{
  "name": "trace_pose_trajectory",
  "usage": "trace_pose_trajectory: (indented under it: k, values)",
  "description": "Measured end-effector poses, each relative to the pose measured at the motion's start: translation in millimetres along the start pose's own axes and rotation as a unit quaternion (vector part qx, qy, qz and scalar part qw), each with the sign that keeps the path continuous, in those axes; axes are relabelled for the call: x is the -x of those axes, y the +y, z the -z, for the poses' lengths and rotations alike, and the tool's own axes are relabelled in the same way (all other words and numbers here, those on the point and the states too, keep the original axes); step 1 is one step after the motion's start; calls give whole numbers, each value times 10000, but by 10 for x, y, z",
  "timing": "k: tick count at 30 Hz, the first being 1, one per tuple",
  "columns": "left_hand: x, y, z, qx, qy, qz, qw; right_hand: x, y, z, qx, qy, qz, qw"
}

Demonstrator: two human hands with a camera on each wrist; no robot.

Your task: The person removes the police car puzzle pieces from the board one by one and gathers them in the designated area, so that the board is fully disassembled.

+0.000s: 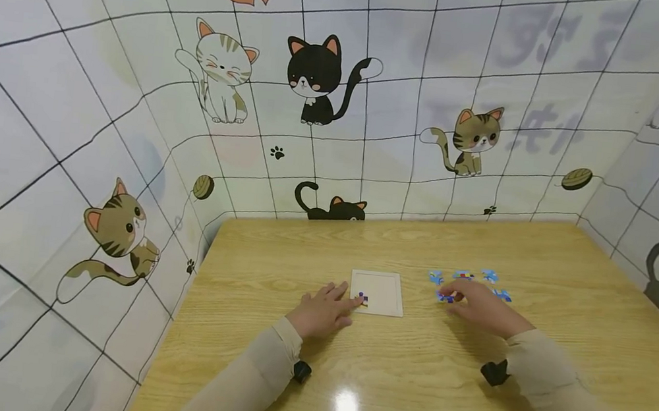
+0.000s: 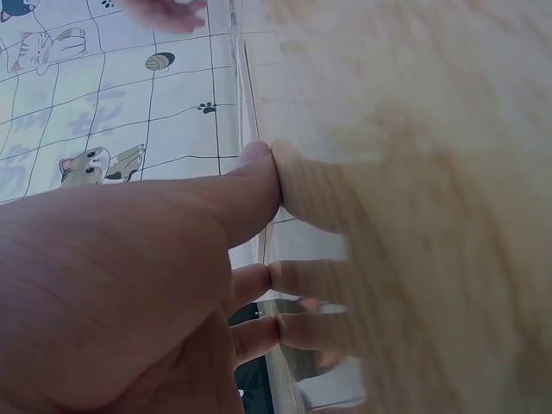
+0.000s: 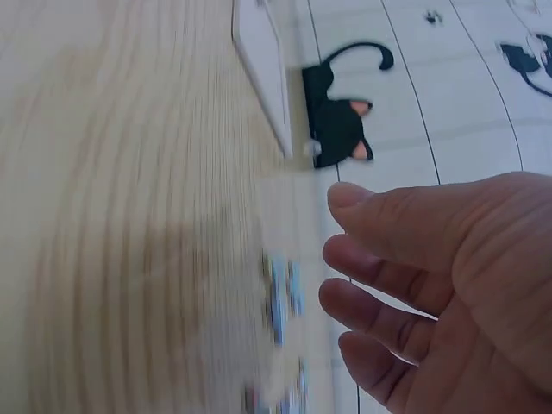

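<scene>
A square white puzzle tray [image 1: 383, 293] lies on the table, with a small purple and yellow jigsaw piece [image 1: 364, 299] at its lower left. My left hand [image 1: 322, 312] rests flat with fingers spread at the tray's left edge, one fingertip touching that piece. In the left wrist view its thumb and fingers [image 2: 254, 338] meet the tabletop. My right hand [image 1: 483, 306] is over the loose pieces, fingertips beside a blue and purple jigsaw piece [image 1: 444, 297]. The right wrist view shows a gap between that hand's thumb [image 3: 371, 203] and bent fingers, with nothing held.
Several more blue jigsaw pieces [image 1: 436, 277] lie around and behind my right hand. The wooden table [image 1: 265, 259] meets walls [image 1: 391, 119] printed with cats at its back. Dark wrist-camera mounts [image 1: 301, 371] hang under both sleeves.
</scene>
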State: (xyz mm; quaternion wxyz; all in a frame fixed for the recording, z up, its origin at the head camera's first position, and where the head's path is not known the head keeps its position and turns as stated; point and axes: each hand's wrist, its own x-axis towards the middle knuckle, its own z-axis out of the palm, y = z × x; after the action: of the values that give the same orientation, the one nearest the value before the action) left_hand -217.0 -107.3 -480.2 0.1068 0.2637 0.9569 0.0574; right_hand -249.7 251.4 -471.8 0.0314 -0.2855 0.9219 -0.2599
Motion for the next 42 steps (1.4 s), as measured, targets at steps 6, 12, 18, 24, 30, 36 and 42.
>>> trace_pose_trajectory:
  k: [6, 12, 18, 24, 30, 36, 42]
  values:
    - [9, -8, -7, -14, -27, 56, 10000, -387, -404, -315, -320, -524, 328, 9976]
    - [-2, -5, -11, 52, -39, 100, 9999, -652, -726, -584, 111, -827, 706, 9940]
    - [-9, -8, -15, 7, -9, 116, 9999, -805, -929, -739, 529, -534, 646, 9951]
    - [-4, 12, -15, 29, -11, 100, 9999, -881, -998, -831, 576, -473, 275, 9968]
    - [14, 4, 8, 54, 16, 46, 10000, -938, -1013, -837, 348, -584, 203, 9975]
    - [35, -116, 27, 347, -17, -233, 9991, -931, -1009, -824, 77, -615, 191, 9979]
    - [31, -211, 56, 324, -188, -235, 9990, -946, -1002, -815, 87, -597, 307, 9977]
